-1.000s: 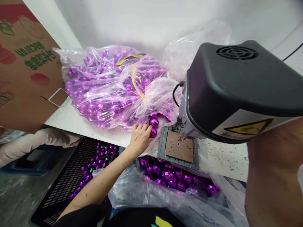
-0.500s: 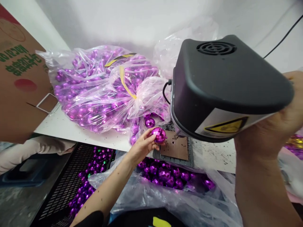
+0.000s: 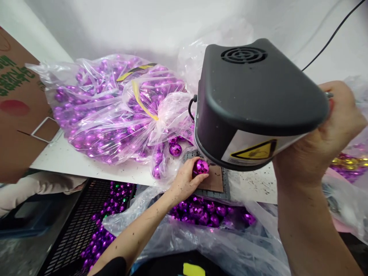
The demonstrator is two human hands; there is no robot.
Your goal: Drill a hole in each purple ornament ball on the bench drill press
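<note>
A shiny purple faceted ball (image 3: 202, 166) is held between the thumb and fingers of my left hand (image 3: 188, 178), over the brown plate (image 3: 214, 183) at the base of a black machine. The machine's rounded black housing (image 3: 261, 92), with a vent on top and a yellow warning label, hides part of the plate. My right hand (image 3: 330, 130) is at the housing's right end, closed around something; a metal tip sticks out by the fingers, the rest is hidden. Another purple ball (image 3: 175, 150) lies on the white table left of the plate.
A tied clear bag (image 3: 100, 115) of purple balls covers the table's left part. An open bag of purple balls (image 3: 201, 212) hangs below the front edge. At left are a cardboard box (image 3: 20, 115), a black crate (image 3: 71, 218) and a person's leg (image 3: 37, 188).
My left hand has brought the ball rightward to the plate, its fingers now reaching around the ball. The view has shifted, so the machine and my right hand appear further left.
</note>
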